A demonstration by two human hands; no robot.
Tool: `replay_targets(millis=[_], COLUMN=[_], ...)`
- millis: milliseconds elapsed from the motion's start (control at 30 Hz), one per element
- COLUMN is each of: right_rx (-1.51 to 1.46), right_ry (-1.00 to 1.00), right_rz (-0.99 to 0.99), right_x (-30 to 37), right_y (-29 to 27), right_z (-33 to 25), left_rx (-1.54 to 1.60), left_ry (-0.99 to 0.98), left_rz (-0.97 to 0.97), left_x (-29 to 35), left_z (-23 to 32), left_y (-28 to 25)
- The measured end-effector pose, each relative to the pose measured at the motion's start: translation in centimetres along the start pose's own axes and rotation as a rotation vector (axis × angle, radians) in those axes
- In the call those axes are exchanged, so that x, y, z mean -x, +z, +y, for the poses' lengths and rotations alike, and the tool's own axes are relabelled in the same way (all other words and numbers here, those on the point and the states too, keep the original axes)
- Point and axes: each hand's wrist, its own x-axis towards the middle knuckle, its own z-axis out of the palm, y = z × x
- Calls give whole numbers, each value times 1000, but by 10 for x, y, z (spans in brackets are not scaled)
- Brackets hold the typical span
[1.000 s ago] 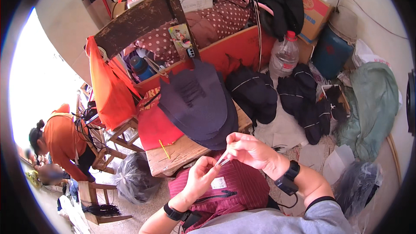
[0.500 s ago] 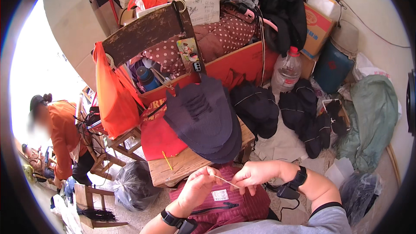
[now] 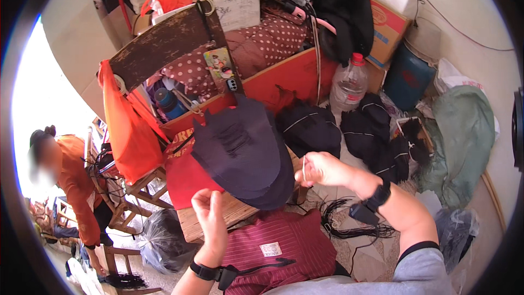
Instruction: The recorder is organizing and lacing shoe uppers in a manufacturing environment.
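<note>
Cluttered workshop corner surrounds you: a big red crate (image 3: pixel 297 74) stuffed with spotted cloth and bags stands behind the low wooden counter (image 3: pixel 232 214), with black bundles (image 3: pixel 308 128) and a clear plastic bottle (image 3: pixel 348 84) to its right, and an orange bag (image 3: pixel 126 131) hanging at the left. Another person in orange stands off at the far left, well apart from your hands.

On the counter lies a stack of dark navy cut fabric pieces (image 3: pixel 243 150), overlapping a red sheet (image 3: pixel 184 177). They look like soft, floppy, light panels; you'd best lift one by its edge near you.

Your right hand (image 3: pixel 322 168) is raised just right of that stack, fingers pinched together on a thin pale strand (image 3: pixel 304 170). It reads as very light, limp and easy to lose, so hold it close to its end. The visible bit hangs roughly upright from your fingertips, long axis near vertical; where its lower end goes you cannot tell.

Your left hand (image 3: pixel 210 213) hovers over the counter's near edge, fingers loosely curled and apart from the right hand; whether it grips anything cannot be told.
</note>
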Motion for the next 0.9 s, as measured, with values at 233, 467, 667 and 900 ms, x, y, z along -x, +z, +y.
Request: replay_targets(millis=[233,467,667,900], right_rx=[-357,-388,-376,-681], right_ry=[172,260,290,260], right_rz=[-116,-19,-30,42], right_x=[-51,-73,-80,-83], right_y=[-12,-8,1,28], right_z=[30,41,36,-2], left_rx=[67,179,258,403], left_ry=[-375,-492,-492,-660], left_rz=[-17,-194,-229,-290], left_x=[-26,-47,-57,-58], left_z=[6,10,3,12], left_y=[17,31,31,36])
